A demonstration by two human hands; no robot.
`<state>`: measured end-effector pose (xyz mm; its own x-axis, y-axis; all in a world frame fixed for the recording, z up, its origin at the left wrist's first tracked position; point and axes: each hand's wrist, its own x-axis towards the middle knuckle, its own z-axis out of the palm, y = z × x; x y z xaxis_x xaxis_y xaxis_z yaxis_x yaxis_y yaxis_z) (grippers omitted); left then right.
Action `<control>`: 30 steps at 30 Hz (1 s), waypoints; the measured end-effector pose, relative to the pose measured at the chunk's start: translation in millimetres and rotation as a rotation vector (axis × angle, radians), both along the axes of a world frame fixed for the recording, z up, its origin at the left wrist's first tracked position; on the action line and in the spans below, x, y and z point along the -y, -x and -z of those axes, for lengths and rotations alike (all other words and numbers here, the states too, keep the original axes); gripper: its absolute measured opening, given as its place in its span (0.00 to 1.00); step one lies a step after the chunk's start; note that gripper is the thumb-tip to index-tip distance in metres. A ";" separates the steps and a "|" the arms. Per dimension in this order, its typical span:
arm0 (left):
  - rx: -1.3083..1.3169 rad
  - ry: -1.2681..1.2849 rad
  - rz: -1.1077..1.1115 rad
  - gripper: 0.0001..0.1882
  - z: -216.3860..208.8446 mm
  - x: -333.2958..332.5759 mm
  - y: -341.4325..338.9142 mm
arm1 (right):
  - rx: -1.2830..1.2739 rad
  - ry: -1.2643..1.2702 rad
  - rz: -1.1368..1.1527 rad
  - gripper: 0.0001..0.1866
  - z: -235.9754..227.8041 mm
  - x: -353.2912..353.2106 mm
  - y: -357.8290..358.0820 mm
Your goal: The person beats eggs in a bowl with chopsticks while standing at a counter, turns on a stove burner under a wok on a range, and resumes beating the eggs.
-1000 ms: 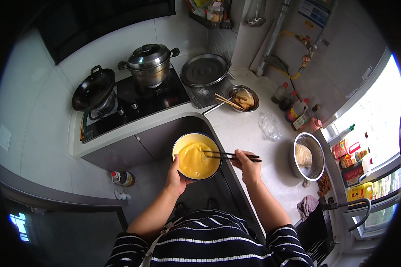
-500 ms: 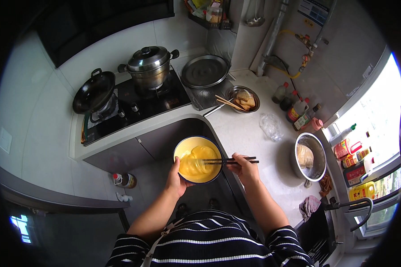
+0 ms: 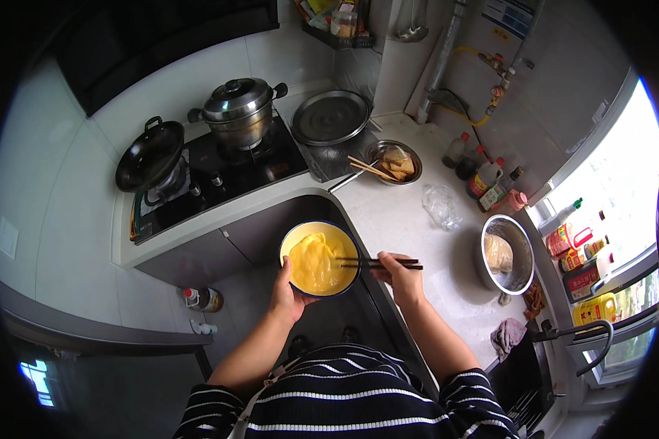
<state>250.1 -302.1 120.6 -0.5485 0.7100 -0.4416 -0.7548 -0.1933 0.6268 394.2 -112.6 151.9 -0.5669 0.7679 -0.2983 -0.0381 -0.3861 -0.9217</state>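
My left hand (image 3: 288, 293) grips a round bowl (image 3: 293, 240) by its left side, thumb over the dark rim, and holds it in the air in front of the cabinets. Inside, beaten egg (image 3: 317, 265) swirls, bright yellow and slightly frothy. From the right, my right hand (image 3: 399, 276) is closed around a pair of dark chopsticks (image 3: 372, 263). Their far tips dip into the egg at the bowl's right side. The bowl's underside and the fingers beneath it are hidden.
At the left, a black wok (image 3: 151, 156) and a lidded steel pot (image 3: 238, 112) sit on the gas stove (image 3: 277, 170). The counter (image 3: 388, 212) holds a steel bowl of bread-like pieces (image 3: 397, 162), a crumpled plastic bag (image 3: 441, 205), a large metal basin (image 3: 507, 285) and several bottles (image 3: 485, 178).
The chopsticks have swept through the egg, and its surface has swirled into a new shape. The bowl has shifted slightly left. Both hands keep their grips.
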 end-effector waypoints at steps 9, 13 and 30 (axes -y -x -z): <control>-0.003 -0.001 -0.007 0.35 0.1 0.0 1.2 | -0.034 0.117 -0.034 0.10 -13.0 -10.5 5.6; 0.002 -0.026 -0.023 0.35 -3.6 3.6 6.5 | -0.001 0.102 -0.176 0.10 -7.1 4.5 18.9; 0.032 -0.061 -0.205 0.38 -4.8 72.7 71.7 | 0.057 0.077 -0.316 0.11 -14.9 54.6 122.2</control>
<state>178.4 -374.8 125.4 -0.6704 0.6107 -0.4213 -0.7154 -0.3816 0.5853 272.0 -167.2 166.8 -0.7544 0.5305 -0.3867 0.1454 -0.4393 -0.8865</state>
